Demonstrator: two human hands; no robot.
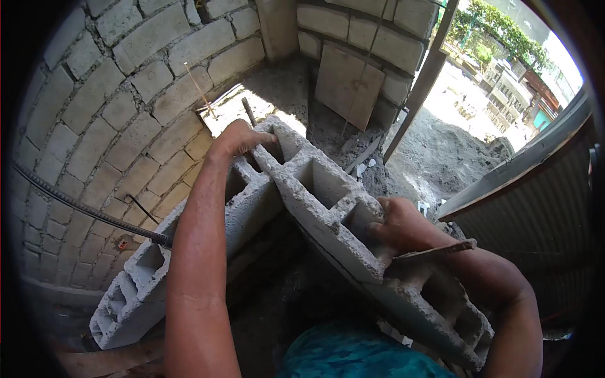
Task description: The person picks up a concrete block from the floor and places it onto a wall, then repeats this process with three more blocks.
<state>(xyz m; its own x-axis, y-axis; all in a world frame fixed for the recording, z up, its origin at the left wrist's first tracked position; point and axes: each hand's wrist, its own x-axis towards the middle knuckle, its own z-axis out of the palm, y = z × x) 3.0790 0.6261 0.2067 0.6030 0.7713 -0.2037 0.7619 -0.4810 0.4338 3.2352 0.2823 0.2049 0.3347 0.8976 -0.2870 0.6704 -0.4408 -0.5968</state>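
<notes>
A grey hollow concrete block (301,200) lies in the middle, at the corner where two low block rows meet. My left hand (241,138) grips its far end, with a digit reaching into the end hollow. At the near end, my right hand (403,223) is closed on the block's edge, fingers partly hidden in the cavity. Beside it on the left runs another row of hollow blocks (249,205). Under my right forearm a further hollow block (409,302) continues the right-hand row. Whether the gripped block rests fully on the course below cannot be told.
A ribbed steel bar (94,205) juts in from the left, and a short bar (249,112) stands past my left hand. Another rod (435,252) sticks out by my right forearm. A board (350,87) leans on the back wall; a sand heap (441,148) lies outside the opening.
</notes>
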